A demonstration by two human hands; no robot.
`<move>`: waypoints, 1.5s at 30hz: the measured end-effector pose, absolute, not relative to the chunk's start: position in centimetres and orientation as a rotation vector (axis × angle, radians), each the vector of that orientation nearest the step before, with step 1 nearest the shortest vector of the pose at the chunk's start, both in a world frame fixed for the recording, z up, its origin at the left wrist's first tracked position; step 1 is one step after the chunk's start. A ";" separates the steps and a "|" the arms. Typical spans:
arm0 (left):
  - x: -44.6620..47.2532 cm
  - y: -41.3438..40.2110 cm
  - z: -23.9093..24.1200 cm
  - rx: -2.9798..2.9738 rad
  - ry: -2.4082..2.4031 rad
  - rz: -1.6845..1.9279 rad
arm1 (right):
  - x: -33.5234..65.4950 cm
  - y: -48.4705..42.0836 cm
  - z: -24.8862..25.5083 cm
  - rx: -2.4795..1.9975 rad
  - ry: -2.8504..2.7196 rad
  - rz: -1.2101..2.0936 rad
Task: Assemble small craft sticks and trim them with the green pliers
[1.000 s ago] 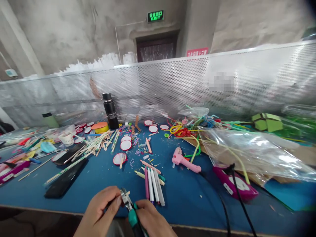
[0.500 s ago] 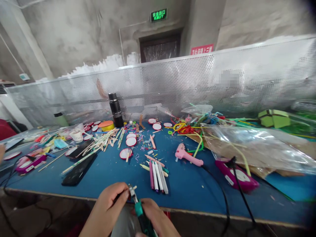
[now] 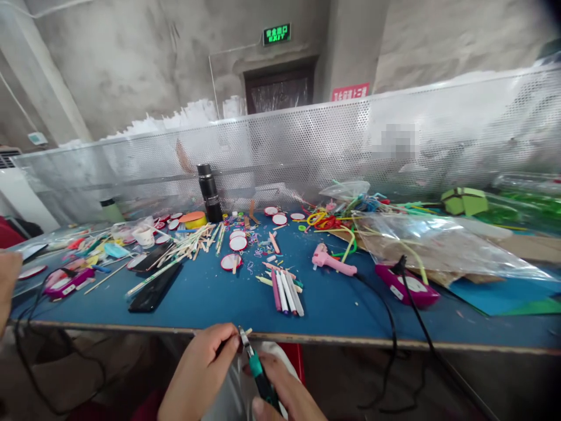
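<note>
My right hand [image 3: 284,380] is wrapped round the green and black handles of a pair of pliers or cutters [image 3: 259,371], just in front of the table's near edge. Their metal jaws point up and to the left and sit around a short pale wooden stick [image 3: 249,331]. My left hand [image 3: 210,356] pinches the stick's other end between thumb and forefinger, right beside the jaws. Most of the stick is hidden by the fingers and the tool. Several markers [image 3: 288,292] lie on the blue table [image 3: 205,301] beyond my hands.
A pink glue gun [image 3: 333,261] lies to the right, its black cord hanging over the edge near a purple power strip [image 3: 407,286]. Wooden sticks [image 3: 193,242], a black phone [image 3: 155,289] and a black bottle [image 3: 209,193] are at left. Another person's hand [image 3: 9,280] shows at far left.
The view has shifted, so the table edge appears higher and my hands sit slightly further right. The pliers stay around the stick, and both hands keep their hold.
</note>
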State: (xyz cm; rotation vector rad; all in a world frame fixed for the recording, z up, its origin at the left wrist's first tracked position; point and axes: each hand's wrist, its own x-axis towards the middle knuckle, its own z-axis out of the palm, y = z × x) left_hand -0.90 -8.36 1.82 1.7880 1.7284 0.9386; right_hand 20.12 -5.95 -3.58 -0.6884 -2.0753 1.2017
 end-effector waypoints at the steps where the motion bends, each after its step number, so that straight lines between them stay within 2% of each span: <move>1: -0.8 -8.7 1.9 1.782 1.730 0.943 | 20.2 -6.3 -3.3 -0.664 -2.082 1.185; 16: 3.0 -11.7 3.3 1.868 1.565 0.937 | 23.4 -10.7 -2.4 -0.673 -1.895 1.044; 22: 3.4 -12.2 3.4 1.905 1.556 0.989 | 24.1 -12.2 -2.0 -0.781 -1.866 1.084; 29: 2.8 -12.6 3.9 1.922 1.573 1.083 | 23.9 -12.6 -1.9 -0.911 -1.965 0.822; 45: 1.3 -13.0 2.4 1.967 1.562 1.156 | 22.8 -12.4 -1.4 -0.947 -2.088 0.589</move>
